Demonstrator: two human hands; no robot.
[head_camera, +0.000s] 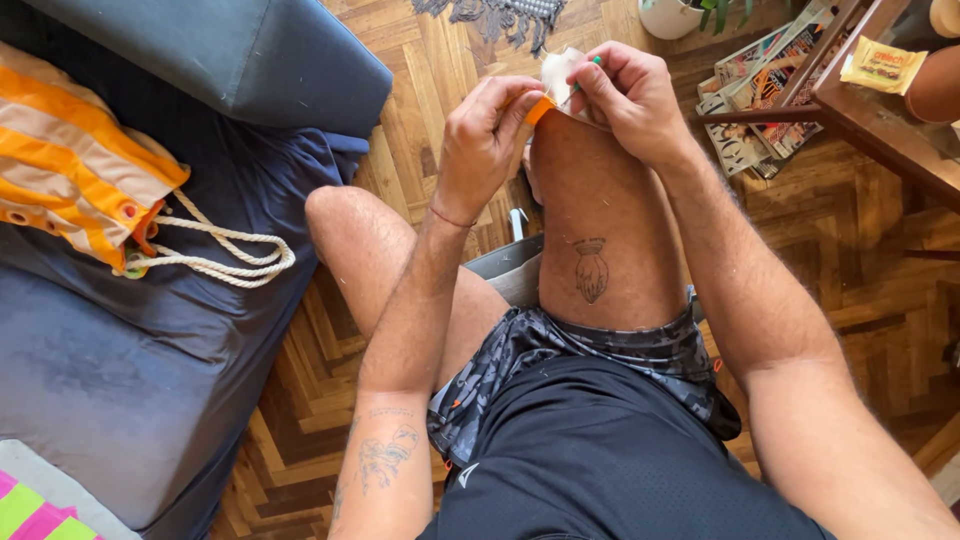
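Observation:
I sit with my right knee raised, and both hands meet on top of it. My left hand (483, 135) pinches a small orange piece (541, 108) at the knee. My right hand (630, 95) grips a pale piece of fabric (556, 70) and a thin green-tipped thing (596, 62) against the knee. What lies under the fingers is hidden. The thigh below bears a small dark tattoo (591, 270).
A dark blue sofa (120, 360) runs along the left, with an orange-and-cream striped drawstring bag (80, 170) on it. Magazines (760, 90) lie on the parquet floor at the upper right, beside a wooden table (880, 120) with a yellow packet (883, 65).

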